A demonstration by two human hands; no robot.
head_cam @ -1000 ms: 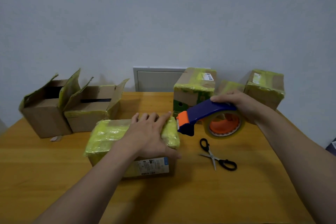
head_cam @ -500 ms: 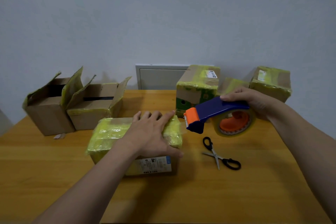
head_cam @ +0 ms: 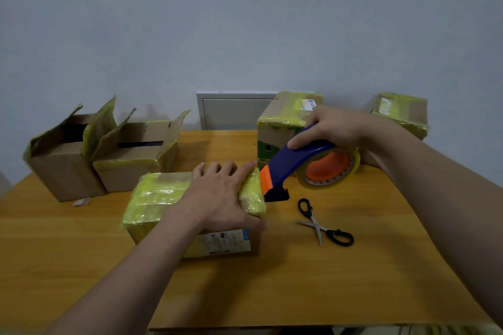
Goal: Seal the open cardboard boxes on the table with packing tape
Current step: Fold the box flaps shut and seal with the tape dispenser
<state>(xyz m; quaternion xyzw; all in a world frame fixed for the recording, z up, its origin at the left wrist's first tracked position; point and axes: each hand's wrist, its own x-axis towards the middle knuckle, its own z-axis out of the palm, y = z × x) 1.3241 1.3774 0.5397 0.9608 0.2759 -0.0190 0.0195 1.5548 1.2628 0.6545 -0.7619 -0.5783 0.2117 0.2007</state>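
A low cardboard box (head_cam: 163, 198) wrapped in yellow-green tape lies closed at the table's middle. My left hand (head_cam: 220, 196) presses flat on its top with fingers spread and thumb over the near edge. My right hand (head_cam: 337, 125) grips the blue handle of a tape dispenser (head_cam: 296, 163) with an orange roll core. The dispenser's orange and blue nose touches the box's right end. Two open boxes (head_cam: 62, 160) (head_cam: 136, 155) with raised flaps stand at the back left.
Black-handled scissors (head_cam: 324, 223) lie open on the wooden table (head_cam: 326, 280) to the right of the box. Taped boxes (head_cam: 283, 122) (head_cam: 400, 114) stand at the back right by the wall. A small scrap (head_cam: 81, 201) lies near the left boxes.
My right hand has brought the tape dispenser left and down until its nose meets the box's right end. My left hand stays pressed on the box top.
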